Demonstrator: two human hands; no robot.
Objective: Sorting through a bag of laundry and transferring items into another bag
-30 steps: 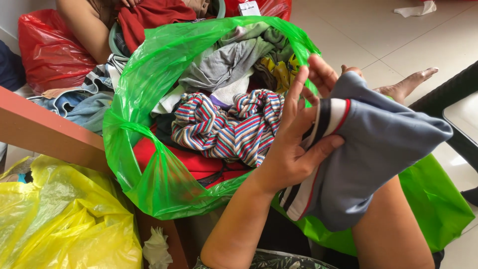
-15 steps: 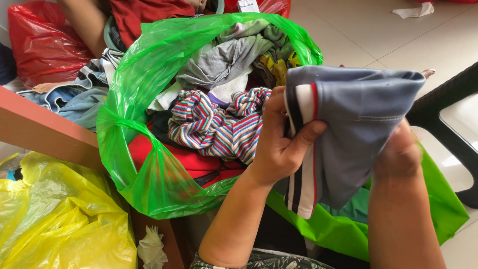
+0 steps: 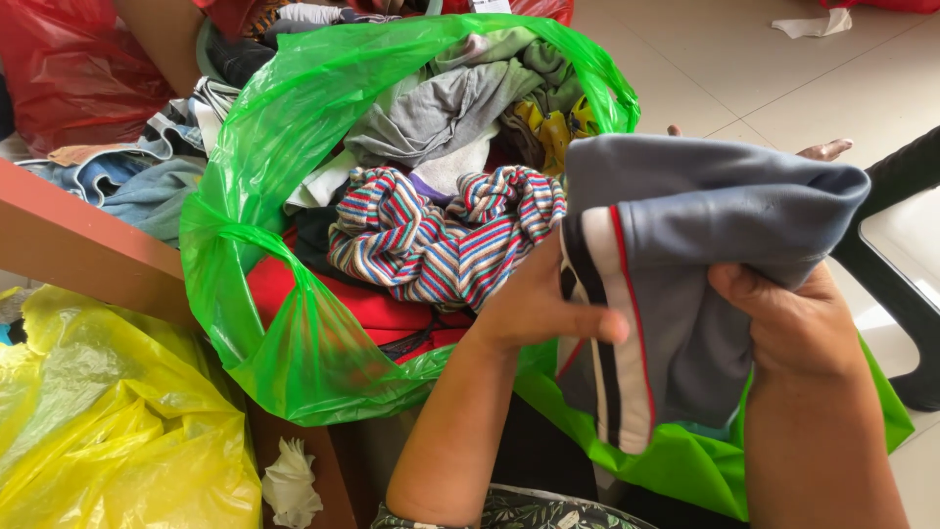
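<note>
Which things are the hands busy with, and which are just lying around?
In use: grey garment with striped trim, held by left hand and right hand; green bag of clothes.
Lying about: yellow bag, red bag, crumpled tissue, striped cloth.

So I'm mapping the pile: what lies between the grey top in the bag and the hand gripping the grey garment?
In the head view, a crumpled striped garment lies between the grey top and the left hand.

Yellow plastic bag (image 3: pixel 108 431), red bag (image 3: pixel 78 69), black chair (image 3: pixel 896 255).
</note>
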